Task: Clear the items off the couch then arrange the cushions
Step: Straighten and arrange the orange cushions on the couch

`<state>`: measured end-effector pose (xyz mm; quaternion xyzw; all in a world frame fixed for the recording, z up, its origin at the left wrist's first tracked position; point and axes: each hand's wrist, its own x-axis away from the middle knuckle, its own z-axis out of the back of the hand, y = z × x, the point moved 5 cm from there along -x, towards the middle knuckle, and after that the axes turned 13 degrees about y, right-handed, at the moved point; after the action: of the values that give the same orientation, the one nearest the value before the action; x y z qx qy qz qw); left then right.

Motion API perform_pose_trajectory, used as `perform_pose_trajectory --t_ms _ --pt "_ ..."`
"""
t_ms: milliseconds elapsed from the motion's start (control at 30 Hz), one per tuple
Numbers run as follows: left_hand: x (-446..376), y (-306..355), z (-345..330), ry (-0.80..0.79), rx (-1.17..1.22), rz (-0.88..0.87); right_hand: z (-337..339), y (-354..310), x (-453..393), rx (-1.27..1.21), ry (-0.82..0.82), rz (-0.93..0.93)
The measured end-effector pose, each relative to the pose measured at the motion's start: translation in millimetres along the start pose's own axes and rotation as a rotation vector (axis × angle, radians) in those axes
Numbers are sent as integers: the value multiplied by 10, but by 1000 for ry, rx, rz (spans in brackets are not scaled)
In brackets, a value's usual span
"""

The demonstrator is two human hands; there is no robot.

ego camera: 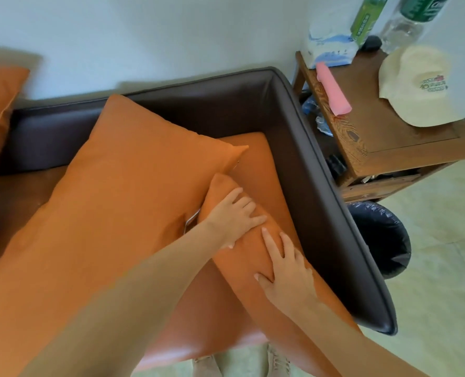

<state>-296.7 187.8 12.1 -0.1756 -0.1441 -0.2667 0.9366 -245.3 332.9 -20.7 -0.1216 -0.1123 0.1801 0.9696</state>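
Head cam: left hand [232,217] & right hand [285,270] flat, fingers straight, pressing cushion [253,257] beside couch arm [321,202].

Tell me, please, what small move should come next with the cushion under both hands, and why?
Probably tip the small cushion upright against the brown armrest. Both the left hand and the right hand press flat on it, and it lies slanted along the seat beside the large cushion.
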Motion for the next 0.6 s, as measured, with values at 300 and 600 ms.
perform_pose_trajectory --t_ms 300,600 --pt "-964 -188 430 35 -90 -51 197 278 -603 -36 64 -241" --pt "-624 -213 -93 154 346 226 13 263 -524 98 177 21"
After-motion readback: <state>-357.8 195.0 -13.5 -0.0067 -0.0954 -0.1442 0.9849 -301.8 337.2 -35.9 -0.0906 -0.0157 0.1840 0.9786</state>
